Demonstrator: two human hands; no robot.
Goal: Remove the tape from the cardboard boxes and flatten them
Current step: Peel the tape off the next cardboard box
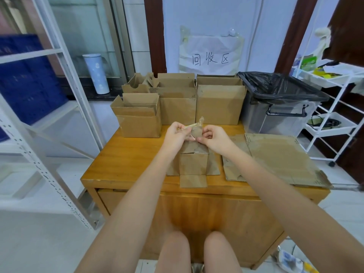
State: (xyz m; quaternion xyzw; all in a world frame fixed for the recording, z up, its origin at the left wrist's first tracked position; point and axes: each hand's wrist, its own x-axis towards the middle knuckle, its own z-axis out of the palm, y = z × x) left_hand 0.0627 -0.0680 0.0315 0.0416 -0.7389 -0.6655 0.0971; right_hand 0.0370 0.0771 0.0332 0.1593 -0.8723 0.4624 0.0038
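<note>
A crumpled strip of clear tape (194,127) with brown paper fibres stuck to it hangs between both hands, above the table. My left hand (175,134) pinches its left end and my right hand (213,137) pinches its lower right part. Below the hands a small cardboard box (194,164) stands on the wooden table (128,160) with its flaps spread open. Flattened cardboard (283,158) lies to the right on the table. Several open boxes (177,107) stand along the table's far edge.
A clear bin lined with a black bag (279,89) stands at the back right. A white rolling cart (332,119) is on the right, and white metal shelving (51,107) with blue crates on the left. A white bottle (96,73) sits on the window ledge.
</note>
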